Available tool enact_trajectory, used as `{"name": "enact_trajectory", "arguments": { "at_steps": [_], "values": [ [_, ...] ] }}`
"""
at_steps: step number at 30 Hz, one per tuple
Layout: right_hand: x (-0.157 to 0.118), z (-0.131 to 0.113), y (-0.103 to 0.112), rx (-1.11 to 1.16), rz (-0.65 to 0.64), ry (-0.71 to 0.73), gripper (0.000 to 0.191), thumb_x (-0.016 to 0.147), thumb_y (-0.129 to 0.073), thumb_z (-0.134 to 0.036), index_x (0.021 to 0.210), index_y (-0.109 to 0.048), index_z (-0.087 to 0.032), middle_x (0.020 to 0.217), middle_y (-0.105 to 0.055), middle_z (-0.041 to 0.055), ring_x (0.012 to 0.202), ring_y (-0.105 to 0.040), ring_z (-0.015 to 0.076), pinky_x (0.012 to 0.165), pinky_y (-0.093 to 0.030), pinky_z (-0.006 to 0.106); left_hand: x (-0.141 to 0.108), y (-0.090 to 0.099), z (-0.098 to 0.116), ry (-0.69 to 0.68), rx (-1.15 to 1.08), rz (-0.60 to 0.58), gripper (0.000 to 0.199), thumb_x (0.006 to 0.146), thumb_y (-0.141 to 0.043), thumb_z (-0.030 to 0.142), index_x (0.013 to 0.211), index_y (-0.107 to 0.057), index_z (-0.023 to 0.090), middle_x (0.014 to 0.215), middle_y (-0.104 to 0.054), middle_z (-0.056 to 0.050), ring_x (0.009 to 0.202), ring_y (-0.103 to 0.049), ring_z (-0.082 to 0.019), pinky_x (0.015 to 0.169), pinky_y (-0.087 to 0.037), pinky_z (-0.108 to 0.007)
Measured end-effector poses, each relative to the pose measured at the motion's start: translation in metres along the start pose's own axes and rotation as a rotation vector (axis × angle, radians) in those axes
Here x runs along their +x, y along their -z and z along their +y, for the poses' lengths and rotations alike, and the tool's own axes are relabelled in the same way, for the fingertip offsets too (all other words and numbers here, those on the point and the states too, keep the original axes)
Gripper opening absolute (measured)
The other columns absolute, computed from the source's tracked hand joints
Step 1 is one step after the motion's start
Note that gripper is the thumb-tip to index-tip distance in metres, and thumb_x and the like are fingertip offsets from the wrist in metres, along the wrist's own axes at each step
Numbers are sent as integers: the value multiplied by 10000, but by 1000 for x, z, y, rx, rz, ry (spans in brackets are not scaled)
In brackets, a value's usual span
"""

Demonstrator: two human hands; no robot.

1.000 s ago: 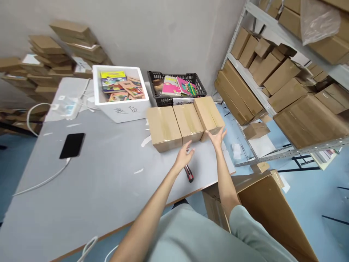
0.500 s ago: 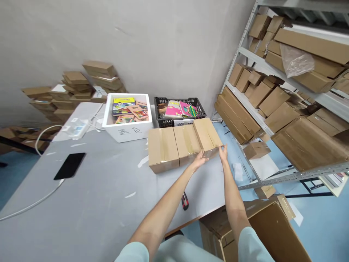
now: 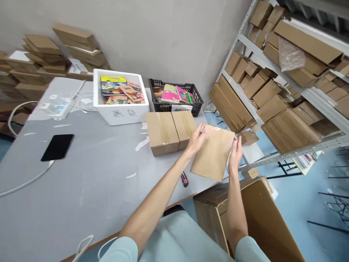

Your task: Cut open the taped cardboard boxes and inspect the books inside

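Between my two hands I hold a brown cardboard box point(image 3: 212, 154), lifted over the right side of the table and tilted. My left hand point(image 3: 196, 140) grips its upper left edge, and my right hand point(image 3: 235, 154) grips its right side. Two more cardboard boxes stand side by side on the table: a taped one on the left point(image 3: 163, 133) and a second point(image 3: 184, 127) just behind my left hand. A red and black box cutter point(image 3: 184, 179) lies below my left wrist, near the table's front edge.
A white foam bin point(image 3: 120, 114) and a black crate point(image 3: 177, 105), both with colourful books, stand at the back. A phone point(image 3: 57, 147) charges on the left of the table point(image 3: 103, 189). Below right is a large open carton point(image 3: 269, 218). Metal shelving point(image 3: 261, 127) with boxes stands right.
The rightmost box of the row has left the table, raised and drawn toward me in both hands. The two other boxes stay in place. My view has shifted somewhat.
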State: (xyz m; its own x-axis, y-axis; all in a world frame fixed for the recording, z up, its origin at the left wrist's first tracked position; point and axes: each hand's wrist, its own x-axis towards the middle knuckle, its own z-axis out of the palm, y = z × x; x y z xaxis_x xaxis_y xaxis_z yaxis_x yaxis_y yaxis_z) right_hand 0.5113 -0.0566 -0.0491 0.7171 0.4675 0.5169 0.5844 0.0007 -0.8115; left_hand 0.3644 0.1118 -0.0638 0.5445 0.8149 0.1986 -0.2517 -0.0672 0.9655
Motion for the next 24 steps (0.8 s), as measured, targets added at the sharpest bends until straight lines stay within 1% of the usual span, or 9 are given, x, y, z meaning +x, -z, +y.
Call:
{"name": "enact_trajectory", "arguments": {
  "at_steps": [2,4,7,10,12,15,19,21,24],
  "values": [
    [-43,-34,8,-19,-34,68,840,1178,-398,-677,1852,-380,-175,1761,-611,187,1720,-504,342,1450,-331,635,-15,20,20,-13,-16,32,739,1123,-662,492,1797,-514,226,1821,-535,-105,1754,-416,-357,1463,-320,-486],
    [-96,-63,7,-57,-84,132,769,1204,-373,-614,1876,-330,-243,1808,-567,149,1748,-465,334,1474,-261,675,-36,46,37,-30,-9,75,691,1118,-685,473,1739,-590,185,1771,-598,-123,1739,-443,-361,1455,-345,-480],
    [-177,-95,-10,-119,-207,189,787,1203,-385,-569,1912,-186,-293,1935,-356,106,1825,-289,363,1486,-149,742,-77,92,53,-73,18,133,601,1106,-734,482,1622,-709,173,1719,-653,-128,1705,-497,-383,1441,-380,-511],
    [-247,-116,-37,-134,-328,217,889,1185,-419,-565,1921,-3,-293,1992,-155,87,1854,-125,410,1472,-144,787,-119,142,56,-117,23,192,558,1092,-767,512,1546,-764,188,1666,-702,-126,1676,-536,-389,1438,-381,-544],
    [-285,-124,-57,-133,-386,259,926,1182,-428,-565,1914,69,-291,2000,-93,89,1852,-95,427,1463,-170,798,-145,177,50,-134,0,239,567,1075,-777,525,1528,-771,183,1619,-737,-132,1652,-568,-381,1429,-395,-542],
    [-334,-128,-85,-166,-490,341,994,1174,-466,-580,1900,143,-281,1999,-63,110,1845,-108,435,1456,-217,789,-177,227,33,-127,-73,332,605,1051,-766,585,1492,-778,171,1540,-784,-149,1560,-663,-375,1391,-454,-536],
    [-383,-120,-117,-246,-729,422,1124,1136,-570,-601,1889,179,-232,1981,-133,156,1839,-162,417,1459,-264,746,-206,284,4,-61,-143,479,632,995,-765,648,1378,-802,147,1407,-838,-171,1432,-754,-376,1318,-537,-531],
    [-398,-114,-131,-289,-872,477,1085,1139,-588,-572,1908,79,-198,1962,-214,166,1840,-190,375,1477,-272,685,-218,308,-9,-24,-122,549,574,967,-788,608,1296,-821,140,1364,-851,-174,1409,-765,-379,1315,-537,-537],
    [-408,-114,-152,-298,-1111,614,879,1182,-557,-522,1905,-192,-180,1917,-355,143,1828,-266,286,1504,-257,562,-239,342,-24,11,-66,633,455,967,-784,512,1229,-833,143,1329,-861,-167,1393,-772,-367,1324,-526,-535]
  ]
}}
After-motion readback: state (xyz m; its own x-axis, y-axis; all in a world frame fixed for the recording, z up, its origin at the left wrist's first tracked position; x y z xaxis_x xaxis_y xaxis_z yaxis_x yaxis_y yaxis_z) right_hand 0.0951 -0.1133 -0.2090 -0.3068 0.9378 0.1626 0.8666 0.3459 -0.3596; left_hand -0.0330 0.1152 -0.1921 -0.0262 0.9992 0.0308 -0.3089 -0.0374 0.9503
